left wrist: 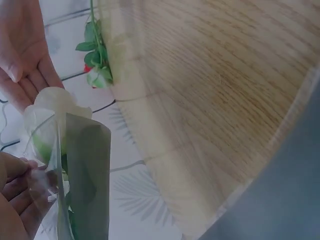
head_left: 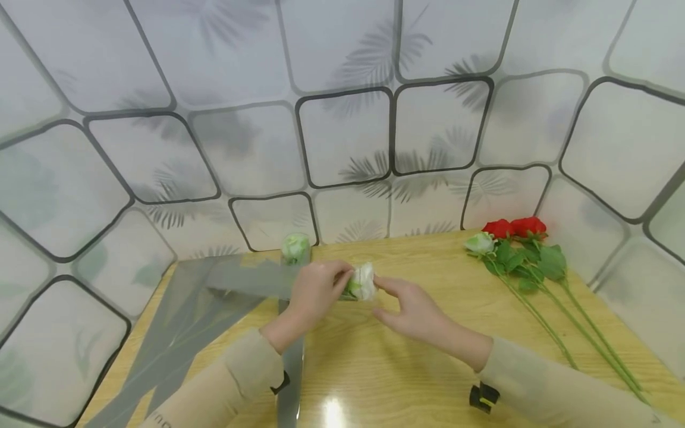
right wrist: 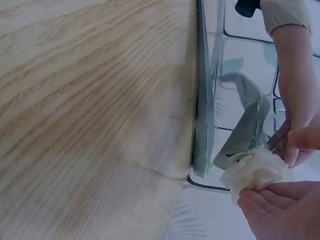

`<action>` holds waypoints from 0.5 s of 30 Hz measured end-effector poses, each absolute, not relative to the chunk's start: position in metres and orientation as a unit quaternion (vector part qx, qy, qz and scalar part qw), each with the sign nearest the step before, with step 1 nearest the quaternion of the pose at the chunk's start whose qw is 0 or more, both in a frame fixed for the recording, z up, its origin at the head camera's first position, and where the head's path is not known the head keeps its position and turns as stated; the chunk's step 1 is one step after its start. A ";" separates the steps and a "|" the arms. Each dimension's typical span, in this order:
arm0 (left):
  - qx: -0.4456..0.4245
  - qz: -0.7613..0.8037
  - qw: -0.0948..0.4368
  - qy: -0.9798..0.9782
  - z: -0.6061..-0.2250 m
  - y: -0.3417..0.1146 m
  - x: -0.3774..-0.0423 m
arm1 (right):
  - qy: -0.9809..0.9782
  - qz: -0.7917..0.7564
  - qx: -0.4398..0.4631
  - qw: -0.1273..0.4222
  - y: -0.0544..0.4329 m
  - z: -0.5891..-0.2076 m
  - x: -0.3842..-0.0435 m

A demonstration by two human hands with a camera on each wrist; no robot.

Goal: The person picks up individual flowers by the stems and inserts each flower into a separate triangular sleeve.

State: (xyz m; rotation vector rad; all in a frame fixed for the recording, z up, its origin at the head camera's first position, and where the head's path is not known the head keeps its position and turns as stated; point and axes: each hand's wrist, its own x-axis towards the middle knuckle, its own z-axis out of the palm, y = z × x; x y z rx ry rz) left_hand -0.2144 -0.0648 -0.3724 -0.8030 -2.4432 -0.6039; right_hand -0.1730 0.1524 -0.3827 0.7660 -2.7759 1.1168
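A white rose in a grey and clear flower sleeve is held above the table, its bloom at the sleeve's mouth. My left hand pinches the sleeve's clear side just below the bloom, as the left wrist view shows. On the other side, my right hand touches the outer petals with its fingertips, fingers fairly straight and the thumb apart. In the right wrist view the petals spread over those fingertips. The stem is mostly hidden inside the sleeve.
Left of centre lies another pale green-white rose in a long grey sleeve. Flat grey sleeves overlap on the table's left. At the right lie two red roses and a whitish rose with long stems. A patterned curtain hangs behind.
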 end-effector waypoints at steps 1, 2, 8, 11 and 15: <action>-0.294 -0.219 0.245 -0.897 -0.373 -0.064 -0.214 | -0.899 0.361 0.246 0.027 0.152 -0.382 -0.173; -0.294 -0.219 0.243 -0.898 -0.373 -0.063 -0.214 | -0.899 0.362 0.243 0.026 0.152 -0.381 -0.173; -0.278 -0.215 0.215 -0.911 -0.371 -0.061 -0.214 | -0.899 0.380 0.217 0.022 0.155 -0.380 -0.175; -0.272 -0.205 0.197 -0.919 -0.370 -0.061 -0.214 | -0.896 0.389 0.212 0.017 0.157 -0.381 -0.176; -0.275 -0.188 0.183 -0.925 -0.370 -0.062 -0.214 | -0.895 0.384 0.228 0.015 0.159 -0.383 -0.178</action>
